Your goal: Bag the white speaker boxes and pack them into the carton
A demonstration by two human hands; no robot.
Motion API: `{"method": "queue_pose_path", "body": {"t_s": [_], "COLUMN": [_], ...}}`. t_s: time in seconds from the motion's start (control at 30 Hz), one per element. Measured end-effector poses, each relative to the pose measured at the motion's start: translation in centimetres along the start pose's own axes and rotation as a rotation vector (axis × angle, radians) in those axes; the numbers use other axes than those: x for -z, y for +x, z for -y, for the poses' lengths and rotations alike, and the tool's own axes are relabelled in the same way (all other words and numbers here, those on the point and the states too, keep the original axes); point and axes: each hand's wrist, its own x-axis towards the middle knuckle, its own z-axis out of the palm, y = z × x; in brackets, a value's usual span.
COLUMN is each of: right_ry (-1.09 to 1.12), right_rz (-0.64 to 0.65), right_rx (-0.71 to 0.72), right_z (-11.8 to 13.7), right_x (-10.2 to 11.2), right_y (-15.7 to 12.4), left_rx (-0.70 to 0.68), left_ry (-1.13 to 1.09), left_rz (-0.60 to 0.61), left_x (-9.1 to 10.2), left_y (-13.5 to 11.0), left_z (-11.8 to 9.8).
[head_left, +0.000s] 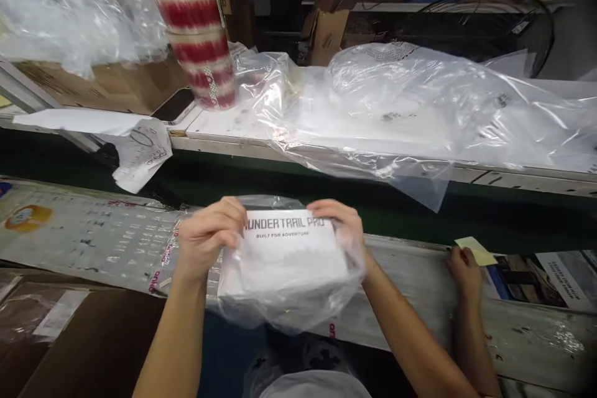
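Note:
A white box (289,261) printed "THUNDER TRAIL PRO" is held in front of me, wrapped in a loose clear plastic bag (280,317). My left hand (209,233) grips the bag and box at the upper left corner, thumb and fingers pinched together. At the upper right corner my right hand (342,221) is closed on the same bagged box, its fingers over the top edge. The bag's film bulges past the box at its lower side and on the right.
A co-worker's hand (466,273) holds a yellow slip (476,251) at right, beside printed boxes (559,277). Behind, a shelf (224,142) bears stacked red tape rolls (198,37), a phone (175,106) and plastic bags (420,106). A cardboard carton (93,348) stands lower left.

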Motion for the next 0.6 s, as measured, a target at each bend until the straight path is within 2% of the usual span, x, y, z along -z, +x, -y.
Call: {"method": "queue_pose_path", "body": {"t_s": [0.03,0.07,0.13,0.23,0.27,0.3,0.37,0.43,0.47,0.53,0.6], "right_ry": [0.055,0.093,0.083,-0.156,-0.243,-0.322,-0.43,-0.588,-0.66,-0.784,-0.791], "right_rz": [0.055,0.116,0.252,0.43,0.46,0.469,0.442,0.322,0.265,0.263,0.34], "right_rx": [0.111,0.207,0.279,0.12,0.084,0.087,0.199,0.386,0.419,0.315,0.252], "right_z": [0.2,0.6,2.7,8.5,10.7,12.7,15.3,15.7,15.2,13.4,11.7], "right_x": [-1.1,-1.3,0.6,4.9,5.3,4.8,1.3,-4.4,-7.3,-11.6,-13.7], "right_y": [0.8,1.5,2.1,0.9,-0.1,-1.2,-3.8,-5.8,-6.3,-6.1,-4.4], "left_rx": [0.089,0.182,0.308,0.325,0.342,0.369,0.444,0.464,0.455,0.425,0.424], "left_ry": [0.033,0.075,0.143,0.124,0.099,0.072,0.033,-0.008,-0.036,-0.094,-0.169], "left_rz": [0.031,0.041,0.0,-0.184,-0.266,-0.348,-0.464,-0.56,-0.599,-0.671,-0.756], "left_x": [1.1,2.4,5.6,9.8,10.5,10.6,9.6,7.6,6.6,5.1,4.5], "left_y": [-0.9,-2.1,-4.8,-8.7,-9.6,-10.3,-11.1,-11.3,-11.3,-11.5,-12.3], "left_z": [0.1,0.2,0.2,-1.0,-1.6,-2.3,-3.6,-4.6,-4.9,-5.4,-5.9]}}
